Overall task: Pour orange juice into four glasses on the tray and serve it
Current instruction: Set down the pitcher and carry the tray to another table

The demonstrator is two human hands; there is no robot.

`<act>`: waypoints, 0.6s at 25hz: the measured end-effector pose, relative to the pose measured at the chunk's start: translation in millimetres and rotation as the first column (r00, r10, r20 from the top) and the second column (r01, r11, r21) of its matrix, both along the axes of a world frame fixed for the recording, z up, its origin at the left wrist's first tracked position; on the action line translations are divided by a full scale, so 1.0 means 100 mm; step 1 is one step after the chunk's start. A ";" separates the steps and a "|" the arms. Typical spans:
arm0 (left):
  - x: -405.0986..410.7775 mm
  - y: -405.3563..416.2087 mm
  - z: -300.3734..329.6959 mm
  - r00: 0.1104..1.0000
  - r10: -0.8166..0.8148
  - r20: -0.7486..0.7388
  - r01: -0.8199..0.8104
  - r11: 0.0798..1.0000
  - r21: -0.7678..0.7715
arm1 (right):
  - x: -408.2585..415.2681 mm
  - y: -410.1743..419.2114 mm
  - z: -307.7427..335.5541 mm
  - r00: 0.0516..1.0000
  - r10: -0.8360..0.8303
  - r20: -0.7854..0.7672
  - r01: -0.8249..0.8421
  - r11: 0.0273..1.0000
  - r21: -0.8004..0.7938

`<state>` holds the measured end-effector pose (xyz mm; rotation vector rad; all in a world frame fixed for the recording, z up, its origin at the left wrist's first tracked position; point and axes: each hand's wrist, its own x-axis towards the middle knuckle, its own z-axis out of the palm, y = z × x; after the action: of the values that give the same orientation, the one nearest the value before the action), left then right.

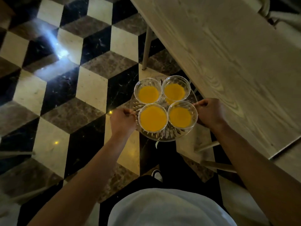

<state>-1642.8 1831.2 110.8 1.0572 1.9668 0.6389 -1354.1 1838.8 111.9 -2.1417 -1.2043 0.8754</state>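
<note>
Both the left hand (123, 121) and the right hand (210, 112) grip opposite rims of the round cut-glass tray (160, 136) carrying four clear glasses of orange juice (153, 118), held level over the chequered floor, with the pale wooden table (228, 62) just beside the right hand.

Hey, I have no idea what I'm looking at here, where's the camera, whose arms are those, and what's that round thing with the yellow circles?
There is one picture, taken by a camera worn on a person's head and pointing down, so the arms are that person's own. The left hand and right hand each curl their fingers round opposite edges of a cut-glass tray, carrying it above a checkered floor. On the tray stand four glasses of orange juice, seen from above, hence the yellow circles. To the right is a pale wooden table, with nothing on the part that shows.
</note>
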 end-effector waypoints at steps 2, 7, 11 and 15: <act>0.07 0.31 0.02 1.000 -0.028 0.004 0.028 1.000 0.003 | 0.06 0.28 -0.02 0.999 -0.037 0.015 0.038 0.999 -0.001; 0.28 1.08 0.08 0.994 -0.047 -0.095 0.047 0.999 0.001 | 0.22 0.91 -0.01 0.995 -0.098 0.022 0.099 0.994 -0.045; 0.49 1.70 0.08 0.993 -0.066 -0.094 0.063 0.997 -0.033 | 0.40 1.33 -0.01 0.988 -0.148 0.036 0.150 0.987 -0.062; 0.68 2.11 0.07 0.983 -0.142 -0.112 0.137 0.989 -0.050 | 0.60 1.56 -0.03 0.981 -0.192 0.036 0.193 0.980 -0.045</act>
<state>-1575.2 2042.2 118.0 1.2173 1.9744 0.4669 -1294.5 1994.4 108.7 -2.2740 -0.9790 0.7953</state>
